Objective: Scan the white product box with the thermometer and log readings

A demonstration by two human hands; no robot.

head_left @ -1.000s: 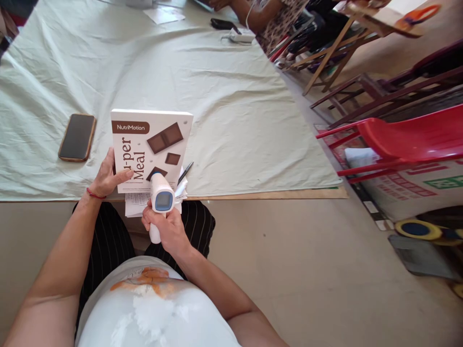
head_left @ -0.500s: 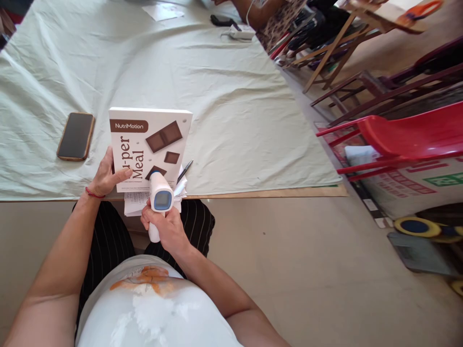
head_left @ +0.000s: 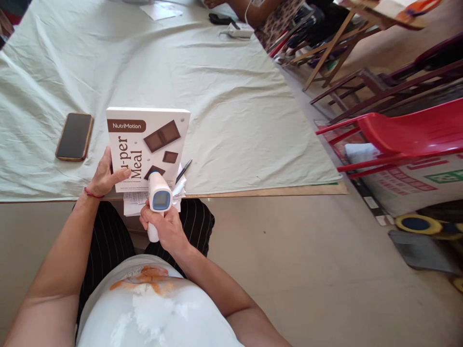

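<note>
My left hand (head_left: 106,176) grips the left edge of a white box (head_left: 155,115) printed "NutriMotion" with chocolate pieces, its thumb on the front face. The box is tilted up toward me at the table's near edge. In my right hand (head_left: 168,226) is a white infrared thermometer (head_left: 159,183) with a blue-framed screen, held by its handle. Its front end points at the lower part of the box. Loose papers (head_left: 133,205) stick out beneath the box, past the table edge. A dark pen (head_left: 183,170) lies by the box's lower right corner.
A phone (head_left: 74,136) in a brown case lies left on the cloth-covered table (head_left: 231,106). At the far side are a sheet of paper (head_left: 161,10), a white power adapter or strip (head_left: 238,31) and another person's arm (head_left: 249,10). A red chair (head_left: 408,135) stands at right.
The box and thermometer sit very slightly further left in view, as does the table. My hands keep the same grips, and nothing has been taken up or let go.
</note>
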